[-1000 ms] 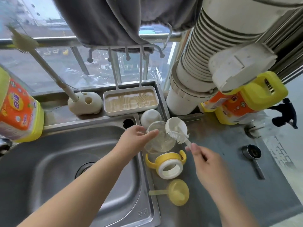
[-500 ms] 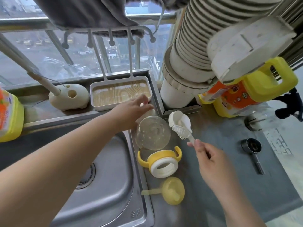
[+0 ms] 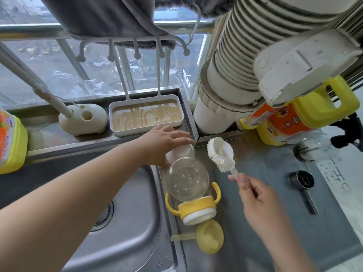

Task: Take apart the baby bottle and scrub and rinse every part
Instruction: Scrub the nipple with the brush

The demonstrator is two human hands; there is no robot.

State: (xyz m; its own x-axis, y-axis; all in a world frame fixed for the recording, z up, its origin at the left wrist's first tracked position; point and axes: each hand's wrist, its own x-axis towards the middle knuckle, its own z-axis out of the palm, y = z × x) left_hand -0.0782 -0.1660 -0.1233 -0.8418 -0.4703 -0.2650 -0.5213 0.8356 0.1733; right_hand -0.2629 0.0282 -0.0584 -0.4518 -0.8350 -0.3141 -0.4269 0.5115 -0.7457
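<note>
Sink [image 3: 59, 222] fills the frame at 8 o'clock, steel, prob wet and slick. Left hand [image 3: 165, 140] reaches toward 12 w/ fingers spread, resting on a white rounded part [image 3: 182, 153]; can't tell if it grips yet. Just below, clear bottle body [image 3: 186, 179] lies on the desk [image 3: 265, 222], mouth against the yellow handled collar [image 3: 196, 209]; yellow cap [image 3: 210, 237] at 6 o'clock. All look light, hard plastic, slippery when soapy, so best taken round the body or by the collar's handles. Right hand [image 3: 253, 195] at 3 o'clock pinches the white brush [image 3: 221, 154] handle, bristles up; soft bristles, stiff stem. Desk is steel, by a window ledge w/ a tray [image 3: 146, 114] and detergent jugs [image 3: 306, 118].
</note>
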